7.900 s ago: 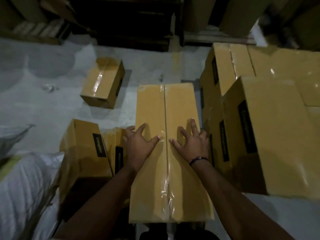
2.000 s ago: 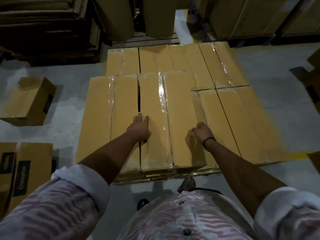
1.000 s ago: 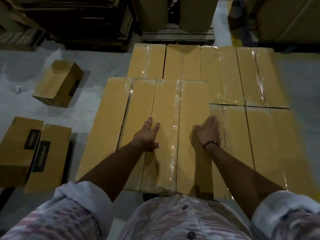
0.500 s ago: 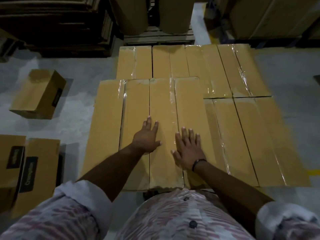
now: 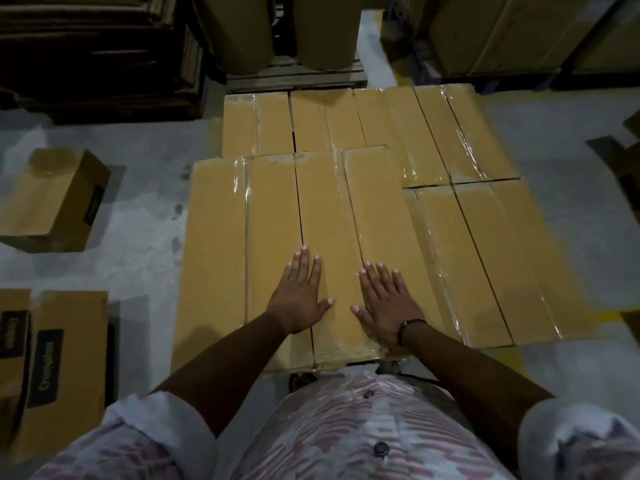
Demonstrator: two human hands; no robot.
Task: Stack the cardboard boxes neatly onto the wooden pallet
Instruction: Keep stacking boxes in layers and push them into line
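Tan cardboard, glossy tape along the seam: long box [image 5: 332,209] lying flat under the fingers [image 5: 303,263], atop lower boxes [image 5: 485,254]. Left hand [image 5: 298,296] and right hand [image 5: 386,304] palm-down, fingers straight and slightly spread, pressing its near end.

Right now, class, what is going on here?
A person is stacking cardboard boxes. Both hands lie flat on the upper layer: the left hand over the gap between its two boxes, the right hand on the right-hand upper box. A lower layer of boxes shows beyond and to the right. Other loose boxes wait on the floor at left.
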